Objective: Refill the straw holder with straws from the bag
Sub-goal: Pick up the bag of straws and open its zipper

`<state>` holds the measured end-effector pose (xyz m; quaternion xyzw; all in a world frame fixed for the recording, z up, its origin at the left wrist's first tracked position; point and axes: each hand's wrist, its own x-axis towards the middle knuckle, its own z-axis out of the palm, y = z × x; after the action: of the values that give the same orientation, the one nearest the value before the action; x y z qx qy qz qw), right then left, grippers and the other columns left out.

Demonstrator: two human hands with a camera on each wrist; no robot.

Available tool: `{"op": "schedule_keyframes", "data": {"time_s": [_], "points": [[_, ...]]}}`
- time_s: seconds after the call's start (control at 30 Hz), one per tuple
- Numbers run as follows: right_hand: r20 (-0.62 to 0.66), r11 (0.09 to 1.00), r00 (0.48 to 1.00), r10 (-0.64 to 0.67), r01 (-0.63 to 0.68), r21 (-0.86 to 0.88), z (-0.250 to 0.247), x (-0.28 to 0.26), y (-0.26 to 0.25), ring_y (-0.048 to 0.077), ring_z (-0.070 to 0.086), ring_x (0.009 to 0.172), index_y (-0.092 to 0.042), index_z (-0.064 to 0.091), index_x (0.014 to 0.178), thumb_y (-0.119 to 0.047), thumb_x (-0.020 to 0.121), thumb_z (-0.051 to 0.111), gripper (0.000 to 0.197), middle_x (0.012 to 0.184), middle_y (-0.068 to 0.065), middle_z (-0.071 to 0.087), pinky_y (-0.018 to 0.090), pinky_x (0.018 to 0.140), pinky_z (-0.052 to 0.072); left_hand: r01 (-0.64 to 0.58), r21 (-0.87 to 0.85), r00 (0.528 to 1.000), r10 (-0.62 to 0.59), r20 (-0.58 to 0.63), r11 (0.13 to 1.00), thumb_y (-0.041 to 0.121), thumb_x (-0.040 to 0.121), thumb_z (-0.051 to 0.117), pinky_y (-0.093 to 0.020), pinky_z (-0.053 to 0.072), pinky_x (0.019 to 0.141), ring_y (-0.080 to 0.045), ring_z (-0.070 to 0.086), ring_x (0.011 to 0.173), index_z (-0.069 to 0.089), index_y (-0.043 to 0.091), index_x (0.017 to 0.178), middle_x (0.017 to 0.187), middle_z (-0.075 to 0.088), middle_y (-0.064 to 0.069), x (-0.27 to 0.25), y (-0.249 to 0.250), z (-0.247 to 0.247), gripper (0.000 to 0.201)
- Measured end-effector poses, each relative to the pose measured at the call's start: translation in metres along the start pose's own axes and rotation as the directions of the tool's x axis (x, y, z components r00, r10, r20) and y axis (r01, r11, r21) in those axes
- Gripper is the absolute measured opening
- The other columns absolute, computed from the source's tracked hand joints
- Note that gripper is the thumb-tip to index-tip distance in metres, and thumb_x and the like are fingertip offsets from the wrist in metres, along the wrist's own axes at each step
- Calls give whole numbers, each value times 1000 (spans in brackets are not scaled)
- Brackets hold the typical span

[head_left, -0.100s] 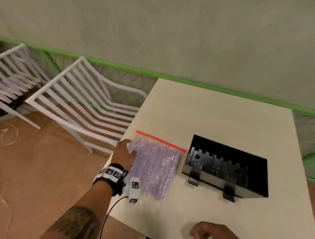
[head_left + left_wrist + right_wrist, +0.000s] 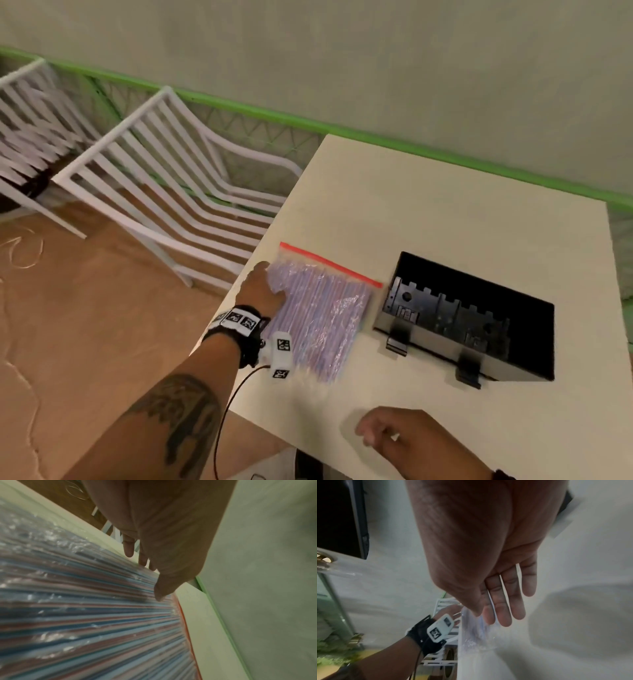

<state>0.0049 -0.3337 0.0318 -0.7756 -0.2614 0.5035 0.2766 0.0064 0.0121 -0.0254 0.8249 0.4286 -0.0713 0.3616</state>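
Clear plastic bag (image 2: 322, 315): we find it flat on the cream desk (image 2: 445, 192), beside the black straw holder (image 2: 472, 322).
Straws (image 2: 89, 622): inside the bag.
Left grip (image 2: 262, 289): spread, resting on the bag.
Right grip (image 2: 404, 435): relaxed, holding nothing.
Writing: none we can read.

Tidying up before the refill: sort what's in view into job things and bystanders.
For the job:
bag of straws, flat on the table, left hand touching it
black straw holder, beside the bag
right hand, holding nothing

Bystanders:
white slatted chairs
green railing
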Motion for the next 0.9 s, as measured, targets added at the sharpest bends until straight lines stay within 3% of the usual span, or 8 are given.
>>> {"op": "schedule_keyframes", "data": {"time_s": [0.13,0.27,0.4,0.47,0.6,0.73,0.83,0.9], "points": [[-15,993,993,-120,120,-14,7,25,-37,0,68,95,-46,65,84,-19,99,55,32,102,-14,77,3,78,45,24,90,1000,-25,3,996,33,74,82,-55,40,114,-36,47,138,22,21,157,152,48,-12,-2,-35,18,104],[-57,980,980,-193,189,-64,14,53,-50,4,67,96,-41,64,86,-18,101,52,30,107,-11,75,5,79,44,93,24,991,-95,89,995,29,70,88,-49,43,111,-38,48,135,25,13,157,147,50,-18,-32,-59,17,109],[-225,951,934,-277,233,-203,16,88,-78,11,61,107,-21,67,117,-19,103,48,24,121,-3,66,21,93,46,62,-1,989,-62,135,998,11,74,85,-28,39,75,-30,56,94,49,1,129,110,60,-14,-80,-63,11,67],[-304,931,890,-340,271,-245,13,104,-97,16,56,120,-18,60,128,-18,100,53,28,133,2,57,25,100,44,-37,-15,993,39,108,999,1,76,80,-19,31,57,-19,47,71,49,10,111,81,47,3,-99,-66,11,48],[-317,895,855,-410,309,-323,6,128,-119,22,51,134,-20,51,141,-34,98,58,46,147,0,53,40,111,39,-196,-166,972,214,101,966,-7,76,71,-16,35,55,-4,43,59,49,18,114,73,40,9,-130,-72,5,50],[-228,924,906,-357,307,-230,5,122,-123,17,66,116,-27,61,130,-47,99,55,38,123,-4,72,39,106,47,-247,-360,943,308,124,900,-9,82,69,-14,48,64,4,60,74,49,16,116,82,60,16,-147,-63,-7,47],[-272,918,878,-393,355,-179,1,101,-122,16,68,95,-27,68,117,-40,99,58,25,103,-6,76,36,88,55,-299,-510,902,413,123,806,-4,82,71,-41,58,85,-27,65,113,47,9,130,125,63,-10,-154,-48,-16,55],[-380,905,822,-425,372,-207,-4,81,-125,12,65,79,-28,70,111,-34,98,60,17,91,-9,75,32,76,54,-316,-598,875,469,116,736,0,87,70,-43,57,91,-34,63,119,45,2,133,131,58,-21,-161,-31,-23,53]]}}
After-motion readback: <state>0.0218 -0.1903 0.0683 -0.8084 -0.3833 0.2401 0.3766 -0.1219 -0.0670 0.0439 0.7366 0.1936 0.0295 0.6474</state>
